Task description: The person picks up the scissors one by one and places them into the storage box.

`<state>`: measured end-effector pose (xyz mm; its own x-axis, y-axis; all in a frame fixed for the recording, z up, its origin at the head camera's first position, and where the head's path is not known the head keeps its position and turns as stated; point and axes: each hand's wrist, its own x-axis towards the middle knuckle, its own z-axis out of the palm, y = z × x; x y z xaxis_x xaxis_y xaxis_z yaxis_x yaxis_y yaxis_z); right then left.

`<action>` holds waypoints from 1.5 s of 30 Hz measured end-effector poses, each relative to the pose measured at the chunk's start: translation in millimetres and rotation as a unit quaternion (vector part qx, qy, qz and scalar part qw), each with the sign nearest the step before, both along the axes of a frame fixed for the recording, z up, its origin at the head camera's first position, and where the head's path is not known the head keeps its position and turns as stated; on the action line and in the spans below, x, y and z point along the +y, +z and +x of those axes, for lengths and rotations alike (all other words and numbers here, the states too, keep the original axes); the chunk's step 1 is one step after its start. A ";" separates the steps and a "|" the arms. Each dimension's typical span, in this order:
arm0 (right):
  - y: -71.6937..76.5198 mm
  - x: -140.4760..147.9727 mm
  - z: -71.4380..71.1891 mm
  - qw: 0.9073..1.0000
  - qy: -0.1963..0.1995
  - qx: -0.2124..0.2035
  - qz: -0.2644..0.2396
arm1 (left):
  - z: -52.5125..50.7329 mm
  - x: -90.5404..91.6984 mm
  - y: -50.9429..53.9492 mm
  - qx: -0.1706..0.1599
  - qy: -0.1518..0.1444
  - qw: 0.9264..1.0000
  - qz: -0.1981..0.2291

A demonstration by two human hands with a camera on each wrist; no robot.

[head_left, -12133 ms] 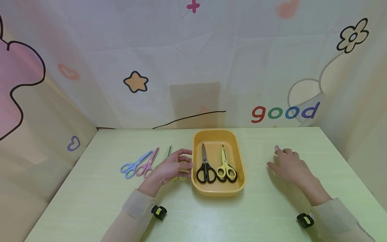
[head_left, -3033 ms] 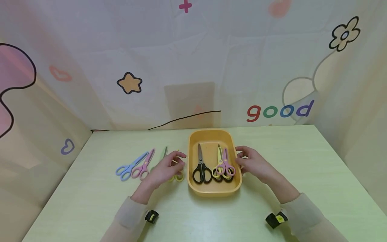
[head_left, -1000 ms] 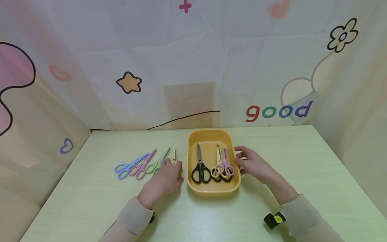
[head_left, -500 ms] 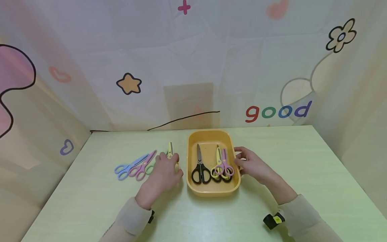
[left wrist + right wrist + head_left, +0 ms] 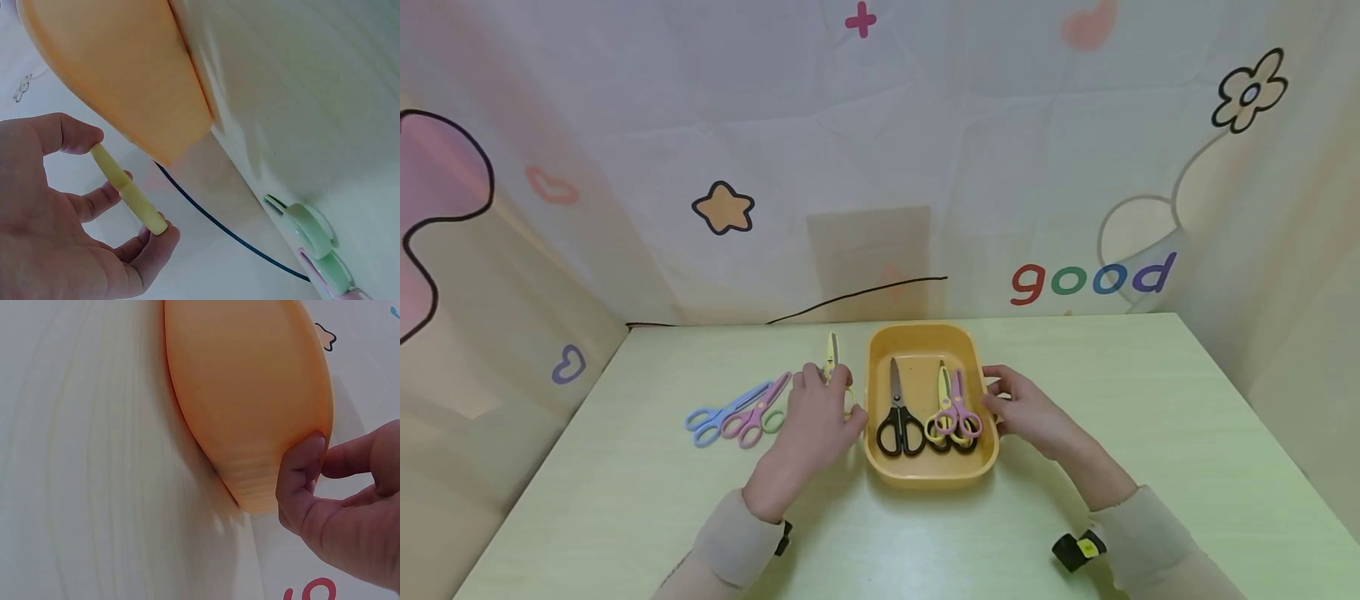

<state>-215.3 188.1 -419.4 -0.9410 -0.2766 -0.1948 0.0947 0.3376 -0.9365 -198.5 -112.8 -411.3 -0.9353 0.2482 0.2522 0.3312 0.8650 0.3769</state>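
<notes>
In the head view my left hand (image 5: 812, 425) holds yellow scissors (image 5: 831, 354) raised left of the yellow tray (image 5: 932, 479), blades pointing away. The left wrist view shows the thumb and fingertips pinching the yellow handles (image 5: 128, 190) edge-on. My right hand (image 5: 1030, 408) touches the tray's right side with bent fingers; the right wrist view shows the thumb against the outer wall (image 5: 250, 394) near the rim. Inside the tray lie black-handled scissors (image 5: 897, 417), with pink scissors (image 5: 957, 408) over yellow scissors (image 5: 943, 383) and another black handle, partly covered.
Left of the tray lie blue scissors (image 5: 722, 414), pink scissors (image 5: 756, 417) and green scissors (image 5: 772, 421), the green pair mostly hidden by my left hand. A printed curtain (image 5: 760, 125) hangs behind the table (image 5: 1075, 358).
A pink pair has come to lie in the tray, and my right hand has moved to the tray's side. My left hand has left the tray and lifted yellow scissors off the table.
</notes>
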 end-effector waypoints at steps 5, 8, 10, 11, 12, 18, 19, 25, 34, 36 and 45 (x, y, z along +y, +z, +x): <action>0.9 -0.3 0.1 1.000 0.000 0.001 0.001 | 1.7 7.0 3.0 0.001 -0.009 1.000 0.001; 1.0 -1.0 0.2 1.000 -0.001 0.001 0.002 | 1.8 11.8 2.9 0.005 -0.013 1.000 0.008; 0.9 -1.1 0.4 1.000 -0.002 0.001 0.005 | 1.7 15.2 2.3 0.010 -0.017 1.000 0.014; 0.8 -1.2 0.6 1.000 -0.004 0.000 0.007 | 1.9 17.0 2.5 0.012 -0.020 1.000 0.016; 0.9 -1.4 0.9 1.000 -0.006 -0.001 0.010 | 1.9 18.9 2.3 0.014 -0.024 0.999 0.019; 1.0 -2.5 2.4 1.000 -0.007 0.002 0.014 | 3.2 30.3 3.3 0.009 -0.044 0.998 0.032; 1.0 -2.6 2.6 1.000 -0.006 0.002 0.014 | 3.5 32.1 3.4 0.008 -0.047 0.998 0.033; 1.5 -2.4 4.1 1.000 -0.002 0.005 0.014 | 5.3 44.0 4.4 0.010 -0.078 0.995 0.053; 1.2 -2.2 4.3 1.000 0.001 0.007 0.012 | 5.9 59.9 3.4 -0.010 -0.096 0.995 0.040; 1.2 -2.3 4.5 1.000 0.001 0.008 0.014 | 5.8 62.8 1.5 -0.011 -0.100 0.995 0.026; 0.1 -3.1 3.5 1.000 -0.001 0.013 0.016 | 4.5 70.7 -7.0 -0.035 -0.123 0.990 -0.056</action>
<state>-211.8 185.0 -419.3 -0.9467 -0.2679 -0.1790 0.0712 0.3678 -0.9272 -194.0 -42.1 -418.3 -0.8568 0.4941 0.1473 0.5143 0.7986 0.3125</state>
